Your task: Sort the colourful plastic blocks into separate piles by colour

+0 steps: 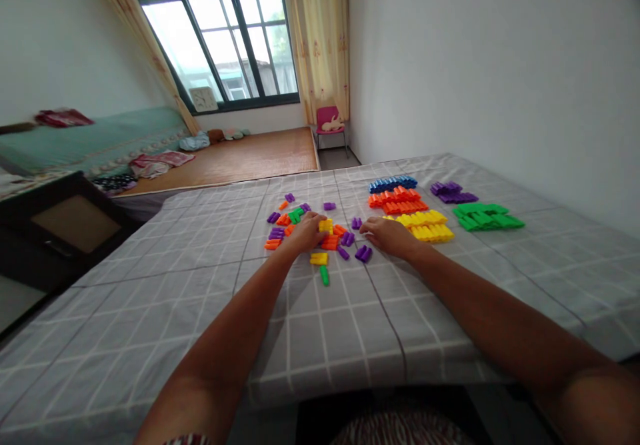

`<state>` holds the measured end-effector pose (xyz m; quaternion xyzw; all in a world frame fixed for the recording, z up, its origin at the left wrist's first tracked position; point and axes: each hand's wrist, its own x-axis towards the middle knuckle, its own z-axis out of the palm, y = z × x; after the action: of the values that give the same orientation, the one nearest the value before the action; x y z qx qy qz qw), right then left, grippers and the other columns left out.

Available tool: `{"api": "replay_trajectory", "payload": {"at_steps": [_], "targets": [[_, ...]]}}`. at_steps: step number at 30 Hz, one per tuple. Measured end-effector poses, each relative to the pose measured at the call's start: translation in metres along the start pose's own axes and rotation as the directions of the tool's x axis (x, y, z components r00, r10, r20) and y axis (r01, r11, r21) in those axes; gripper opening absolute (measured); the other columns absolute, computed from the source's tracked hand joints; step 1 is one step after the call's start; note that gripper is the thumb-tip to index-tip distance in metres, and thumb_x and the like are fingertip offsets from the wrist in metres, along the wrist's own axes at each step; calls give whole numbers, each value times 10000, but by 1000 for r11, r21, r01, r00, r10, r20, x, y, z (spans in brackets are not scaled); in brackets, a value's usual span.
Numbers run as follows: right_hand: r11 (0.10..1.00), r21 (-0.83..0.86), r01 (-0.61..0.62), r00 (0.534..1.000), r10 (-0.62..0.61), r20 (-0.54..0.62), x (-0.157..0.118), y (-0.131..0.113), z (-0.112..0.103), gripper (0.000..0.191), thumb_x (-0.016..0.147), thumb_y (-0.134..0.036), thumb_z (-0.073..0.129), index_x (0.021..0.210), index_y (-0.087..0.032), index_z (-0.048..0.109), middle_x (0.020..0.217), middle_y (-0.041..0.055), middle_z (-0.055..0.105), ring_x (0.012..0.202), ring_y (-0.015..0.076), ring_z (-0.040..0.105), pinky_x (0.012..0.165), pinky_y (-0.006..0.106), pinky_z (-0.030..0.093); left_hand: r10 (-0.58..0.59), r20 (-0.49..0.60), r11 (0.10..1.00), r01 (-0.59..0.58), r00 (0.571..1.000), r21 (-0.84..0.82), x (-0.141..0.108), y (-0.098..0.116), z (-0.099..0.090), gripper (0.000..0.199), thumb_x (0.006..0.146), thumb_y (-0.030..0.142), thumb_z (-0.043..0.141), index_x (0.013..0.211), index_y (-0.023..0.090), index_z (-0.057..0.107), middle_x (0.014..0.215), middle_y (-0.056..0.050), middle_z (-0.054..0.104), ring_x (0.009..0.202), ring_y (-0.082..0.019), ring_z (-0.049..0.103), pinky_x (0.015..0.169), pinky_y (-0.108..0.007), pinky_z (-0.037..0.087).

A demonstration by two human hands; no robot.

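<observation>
Small tube-like plastic pieces in several colours lie on the checked cloth. My left hand (309, 233) is in the loose pile, its fingers closed at a yellow piece (326, 226). Orange pieces (330, 242) and a green piece (296, 215) lie around it. My right hand (387, 235) rests just left of the yellow rows (433, 232), fingers bent together; anything in them is too small to make out. Close to its fingertips are purple pieces (357, 223), with another purple pair (364, 254) nearer me. A yellow pair (319, 258) and a single green piece (325, 276) lie in front of the pile.
Sorted by colour at the right are blue (393, 184), orange (397, 200), purple (453, 192) and green groups (487, 216). The cloth-covered table (190, 285) meets a white wall on the right. Beyond stand a bed (250, 155) and a pink chair (328, 118).
</observation>
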<state>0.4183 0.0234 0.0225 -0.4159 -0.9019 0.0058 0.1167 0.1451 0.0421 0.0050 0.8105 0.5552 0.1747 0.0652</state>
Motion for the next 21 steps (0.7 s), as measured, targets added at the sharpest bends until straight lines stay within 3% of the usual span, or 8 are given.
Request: {"api": "replay_trajectory", "payload": {"at_steps": [7,10,15,18,21], "targets": [[997,71,13,1000,-12,-18,8,0,11,253,934,-220,467,1073,-168,673,1046,108,670,922,193,643,817,281,454,-92,-28,970,84,995,-230,1,3,2,472,731,212,673,1199,162,636,1065,-92,646,821,-178,647,772,-330,566],[987,158,13,998,-3,-62,9,3,14,235,906,-196,509,1075,-168,669,1057,100,676,952,191,635,850,289,459,-47,-54,948,27,997,-316,-2,7,2,511,697,112,632,1204,175,625,1078,-81,634,829,-166,648,733,-307,572],[958,285,12,988,33,-152,12,3,19,248,864,-145,527,1073,-153,661,1072,104,681,957,186,634,874,310,479,61,-112,968,-86,992,-235,-8,18,4,401,748,82,557,1122,178,669,1099,-89,641,912,-184,646,861,-345,547],[960,281,7,979,50,-197,16,0,22,294,855,-126,515,1114,-156,650,1113,117,678,1029,207,621,927,344,468,26,-148,989,-47,989,-140,-10,24,5,328,803,231,618,1121,168,666,1088,-110,657,984,-227,636,930,-389,511],[959,281,33,982,21,-188,19,-2,26,295,860,-149,517,1123,-159,650,1136,119,675,1080,220,606,961,358,453,19,-94,993,-30,995,-116,-10,27,5,305,803,278,636,1087,177,687,1003,-86,692,937,-222,650,916,-376,512]]}}
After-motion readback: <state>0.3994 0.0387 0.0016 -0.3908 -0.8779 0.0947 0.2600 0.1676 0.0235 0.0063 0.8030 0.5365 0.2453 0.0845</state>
